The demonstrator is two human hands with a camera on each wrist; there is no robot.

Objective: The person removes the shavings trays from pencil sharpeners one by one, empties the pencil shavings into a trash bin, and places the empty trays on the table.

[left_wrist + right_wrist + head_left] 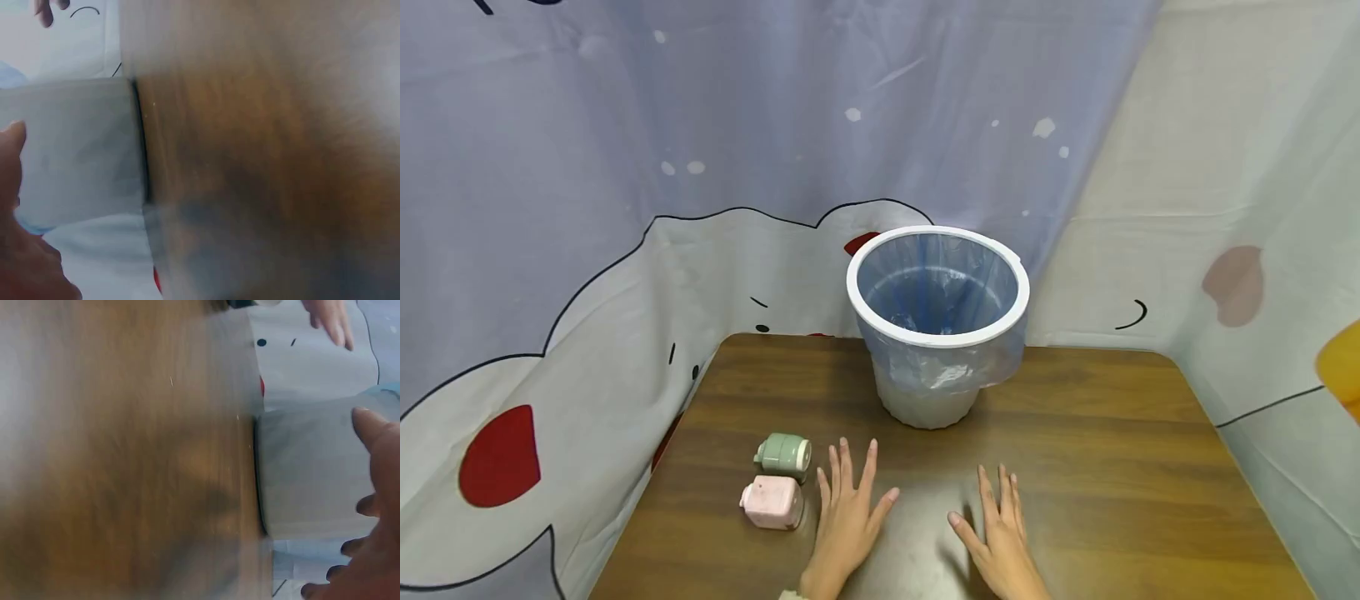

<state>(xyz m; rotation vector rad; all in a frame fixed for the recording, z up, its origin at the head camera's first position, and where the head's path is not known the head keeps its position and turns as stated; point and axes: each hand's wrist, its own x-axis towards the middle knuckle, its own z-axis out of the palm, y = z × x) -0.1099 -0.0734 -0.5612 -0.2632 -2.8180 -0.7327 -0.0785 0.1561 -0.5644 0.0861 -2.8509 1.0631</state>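
Brown wood-grain surface point(1120, 467) across my remote feed, white waste bin point(927, 408), translucent blue liner point(955, 367), sage-green bottle point(781, 454) I see tipped in cream, pale pink bottle point(772, 502), lavender-and-white backdrop cloth point(760, 133) with black outlines, red patches, white specks

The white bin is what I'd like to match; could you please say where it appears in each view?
Head: the white bin stands upright just right of centre.
Left wrist: at the left, turned sideways in the picture.
Right wrist: at the right, also sideways.
Shared landmark: the brown tabletop.
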